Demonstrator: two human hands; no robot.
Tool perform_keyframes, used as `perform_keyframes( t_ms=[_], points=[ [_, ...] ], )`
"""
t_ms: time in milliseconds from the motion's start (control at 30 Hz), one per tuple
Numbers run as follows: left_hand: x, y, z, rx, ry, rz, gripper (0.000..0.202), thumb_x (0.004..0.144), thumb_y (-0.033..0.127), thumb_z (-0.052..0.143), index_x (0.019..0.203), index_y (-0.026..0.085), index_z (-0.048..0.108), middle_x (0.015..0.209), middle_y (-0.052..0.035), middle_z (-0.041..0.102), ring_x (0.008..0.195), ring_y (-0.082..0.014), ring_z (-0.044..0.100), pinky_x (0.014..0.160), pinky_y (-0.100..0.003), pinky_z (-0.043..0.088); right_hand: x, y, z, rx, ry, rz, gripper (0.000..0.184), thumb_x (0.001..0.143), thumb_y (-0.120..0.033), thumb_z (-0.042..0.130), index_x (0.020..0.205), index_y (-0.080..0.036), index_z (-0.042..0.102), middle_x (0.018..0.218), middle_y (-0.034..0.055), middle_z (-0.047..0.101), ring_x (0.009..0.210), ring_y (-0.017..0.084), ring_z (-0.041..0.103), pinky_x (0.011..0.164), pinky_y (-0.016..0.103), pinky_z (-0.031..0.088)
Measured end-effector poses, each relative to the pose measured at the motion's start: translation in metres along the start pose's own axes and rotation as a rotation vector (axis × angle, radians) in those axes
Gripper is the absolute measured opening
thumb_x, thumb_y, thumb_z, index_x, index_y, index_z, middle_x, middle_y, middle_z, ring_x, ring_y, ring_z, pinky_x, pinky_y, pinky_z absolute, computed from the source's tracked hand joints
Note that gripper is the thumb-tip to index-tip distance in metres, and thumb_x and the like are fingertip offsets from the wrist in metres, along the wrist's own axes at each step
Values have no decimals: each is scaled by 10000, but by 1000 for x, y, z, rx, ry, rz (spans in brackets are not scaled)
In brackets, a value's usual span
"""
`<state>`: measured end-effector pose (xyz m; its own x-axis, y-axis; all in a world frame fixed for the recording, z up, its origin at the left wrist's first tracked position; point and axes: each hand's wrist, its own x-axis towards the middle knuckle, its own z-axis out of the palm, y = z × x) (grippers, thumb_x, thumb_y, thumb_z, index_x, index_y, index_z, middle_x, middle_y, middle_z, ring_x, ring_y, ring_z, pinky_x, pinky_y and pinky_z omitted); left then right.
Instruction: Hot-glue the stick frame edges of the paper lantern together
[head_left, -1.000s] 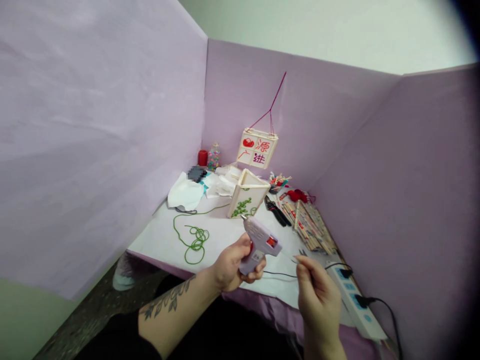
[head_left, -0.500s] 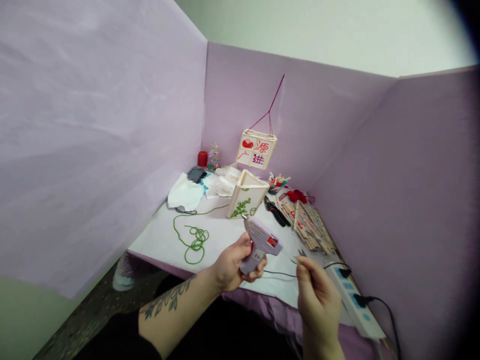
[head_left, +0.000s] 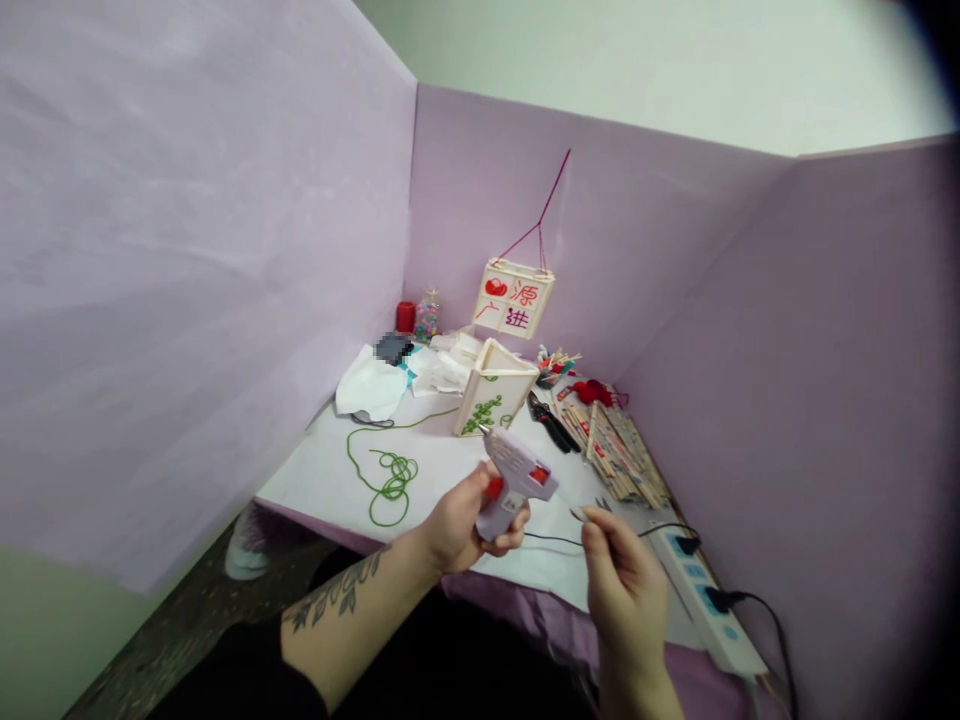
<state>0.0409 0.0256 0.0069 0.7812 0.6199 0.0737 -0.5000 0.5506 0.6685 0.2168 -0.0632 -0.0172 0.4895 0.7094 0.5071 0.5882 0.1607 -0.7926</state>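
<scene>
My left hand (head_left: pixel 454 525) is wrapped round the grip of a lilac hot glue gun (head_left: pixel 517 470), its nozzle pointing up and to the left. Behind the gun, my right hand (head_left: pixel 626 575) is closed in a pinch on a thin, pale glue stick (head_left: pixel 568 503) that lines up with the gun's rear. Whether the stick's front end is inside the gun I cannot tell. Just beyond the nozzle stands a three-sided white box frame (head_left: pixel 514 393) with green cord patterns on its faces. Green cord (head_left: pixel 394 478) lies in loose loops on the left of the table.
A power strip (head_left: pixel 712 610) with plugs runs along the right edge. Black-handled pliers (head_left: pixel 553 425) and a pile of paper-wrapped sticks (head_left: pixel 626 460) lie right of the frame. A decorated panel (head_left: pixel 515 298) hangs at the back. A bead jar (head_left: pixel 427 317) stands back left.
My right hand has moved left and slightly up, closer to the glue gun's rear, with the glue stick. The gun has shifted a little to the left.
</scene>
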Motion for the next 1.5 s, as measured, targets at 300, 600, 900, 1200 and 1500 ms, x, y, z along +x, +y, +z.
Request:
perform_keyframes(
  t_ms=[300,600,900,1200,1500],
  points=[
    [-5,9,-2,16,-40,45,421,813,493,725,1004,226,462,711,49,495,426,-22,369,380,-133,186,4,-18,-2,-3,7,-28,266,876,-422,630,926,-189,749,851,68,736,766,214,674,715,324,534],
    [-8,8,-11,-48,-18,51,391,817,446,729,826,203,423,735,25,546,442,-34,427,366,-125,248,7,-28,0,5,-12,-123,259,897,-400,625,753,-190,670,640,-6,596,573,137,533,544,248,415],
    [-4,3,-12,-16,169,69,438,758,478,772,932,180,502,757,5,581,501,-65,487,394,-156,328,3,-43,2,5,1,-232,168,907,-268,624,753,-201,620,649,-24,543,583,125,499,555,254,382],
    [-5,2,-13,-35,211,46,456,753,505,767,924,188,487,753,16,576,488,-58,463,381,-149,305,-2,-37,6,123,101,-267,49,859,-204,678,904,-222,668,753,9,623,678,159,576,619,288,457],
    [-5,3,-12,-42,264,68,467,742,489,782,907,191,463,745,19,579,485,-54,472,380,-138,306,-2,-41,7,45,112,-333,31,865,-199,669,843,-221,671,732,8,650,664,165,604,635,306,476]
  ],
)
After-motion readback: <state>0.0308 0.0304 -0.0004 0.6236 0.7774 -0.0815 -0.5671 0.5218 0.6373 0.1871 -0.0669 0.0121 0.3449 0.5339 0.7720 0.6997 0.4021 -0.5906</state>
